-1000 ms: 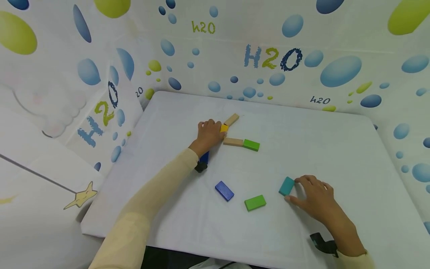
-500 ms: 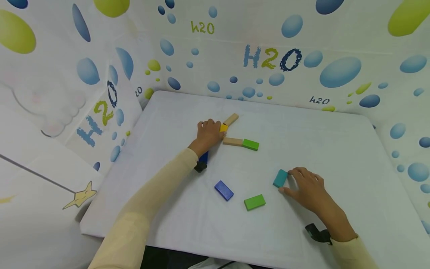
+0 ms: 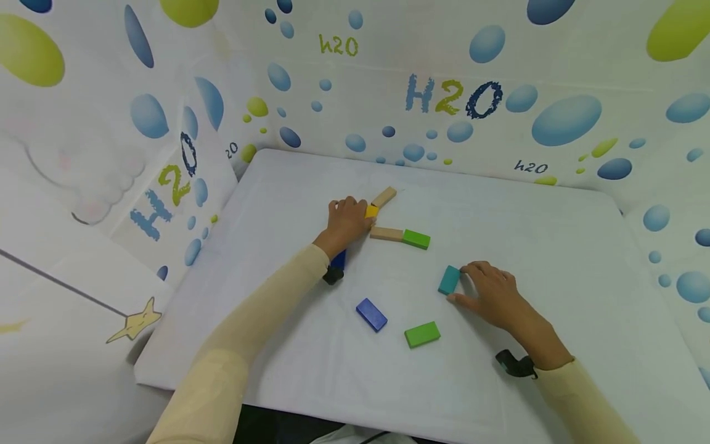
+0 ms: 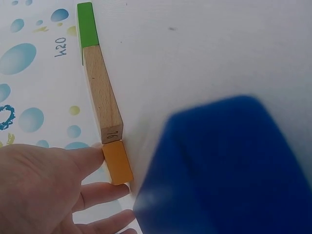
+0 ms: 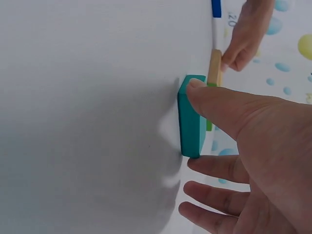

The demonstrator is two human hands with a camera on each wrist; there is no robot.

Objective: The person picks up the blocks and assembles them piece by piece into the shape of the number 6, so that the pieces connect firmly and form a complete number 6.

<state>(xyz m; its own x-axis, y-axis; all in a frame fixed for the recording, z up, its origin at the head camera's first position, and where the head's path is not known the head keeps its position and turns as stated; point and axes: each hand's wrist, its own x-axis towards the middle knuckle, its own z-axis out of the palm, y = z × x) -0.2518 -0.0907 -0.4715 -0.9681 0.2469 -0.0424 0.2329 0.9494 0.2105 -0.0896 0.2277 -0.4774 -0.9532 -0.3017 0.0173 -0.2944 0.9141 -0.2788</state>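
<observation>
My left hand (image 3: pixel 346 221) pinches a yellow block (image 4: pixel 118 163) between thumb and finger at the far left of the table. A plain wooden block (image 4: pixel 103 92) stands end to end with that block in the left wrist view, and a green block (image 3: pixel 416 239) continues the line. Another wooden block (image 3: pixel 384 197) slants away behind the yellow one. Right of centre, my right hand (image 3: pixel 493 296) holds a teal block (image 3: pixel 449 280) by its two ends, thumb on one, index finger on the other. In the right wrist view the other fingers are spread below the teal block (image 5: pixel 191 126).
A dark blue block (image 3: pixel 338 259) sits under the left wrist, partly covered. Nearer the front edge lie a violet-blue block (image 3: pixel 371 315) and a second green block (image 3: pixel 422 335). The white-covered table (image 3: pixel 554 234) meets printed curtains at the back and left.
My right hand has moved the teal block forward and to the left, toward the row of blocks. My left hand has stayed in place on the yellow block.
</observation>
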